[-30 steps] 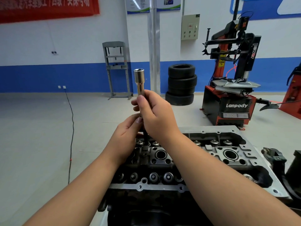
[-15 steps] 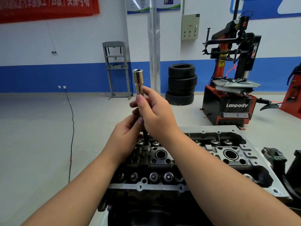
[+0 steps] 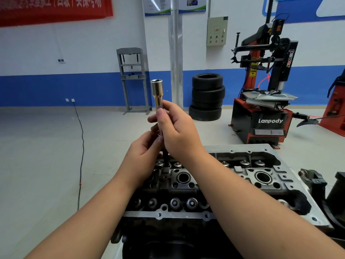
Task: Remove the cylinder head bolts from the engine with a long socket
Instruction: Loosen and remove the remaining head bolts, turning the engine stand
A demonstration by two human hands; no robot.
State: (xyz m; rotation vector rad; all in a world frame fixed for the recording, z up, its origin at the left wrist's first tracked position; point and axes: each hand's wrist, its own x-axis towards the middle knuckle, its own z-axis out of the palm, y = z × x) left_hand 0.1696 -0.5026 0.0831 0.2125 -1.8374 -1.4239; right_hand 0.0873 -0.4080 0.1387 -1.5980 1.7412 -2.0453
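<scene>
Long socket: polished metal, glossy, warm brass-toned sheen. Bolt shank below it: dark, matt metal. Cylinder head: cast metal, dull grey, oily dark in recesses; gasket rim bare, lighter, smooth. Tyres: matt black rubber. Floor: smooth, faintly glossy.
</scene>
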